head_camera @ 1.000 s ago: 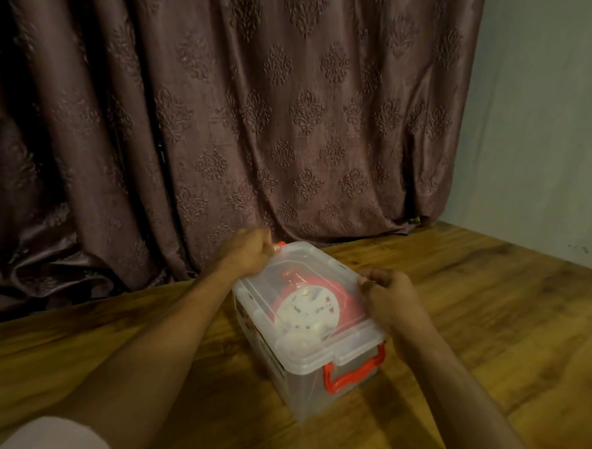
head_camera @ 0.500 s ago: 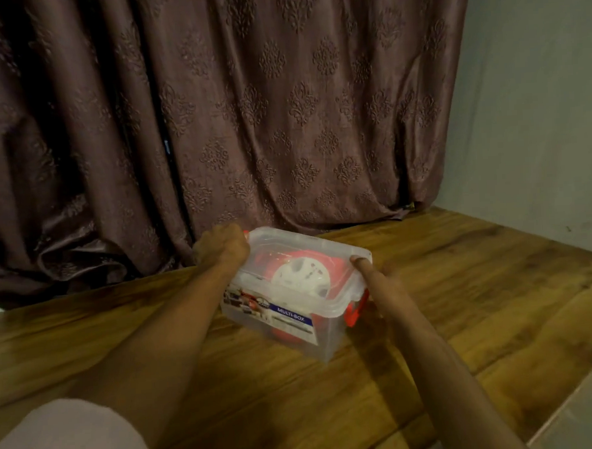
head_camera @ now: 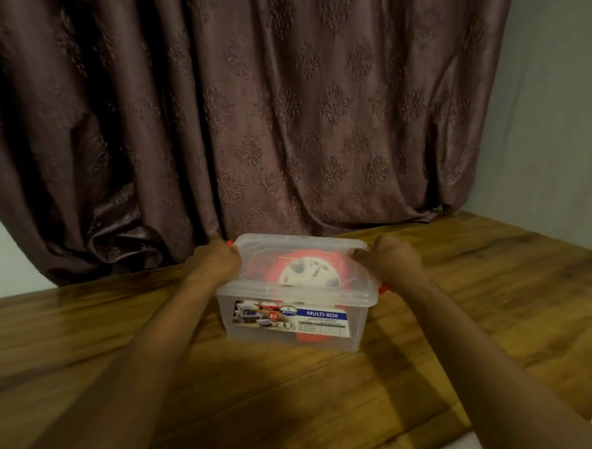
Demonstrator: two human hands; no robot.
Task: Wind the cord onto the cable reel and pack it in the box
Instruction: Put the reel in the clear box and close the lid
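A clear plastic box with a "MULTI-BOX" label stands on the wooden table, its clear lid on top. Through the lid shows the red cable reel with its white socket face. My left hand grips the box's left end, fingers curled over the red latch there. My right hand grips the right end, thumb on the lid edge, above the red latch. The cord itself cannot be made out inside.
A wooden table stretches in front of me; its near right edge shows at the bottom corner. A heavy brown patterned curtain hangs right behind the box. A pale wall stands to the right.
The box has been turned so its labelled long side faces me, and it sits farther back near the curtain. Both hands moved with it to its two ends.
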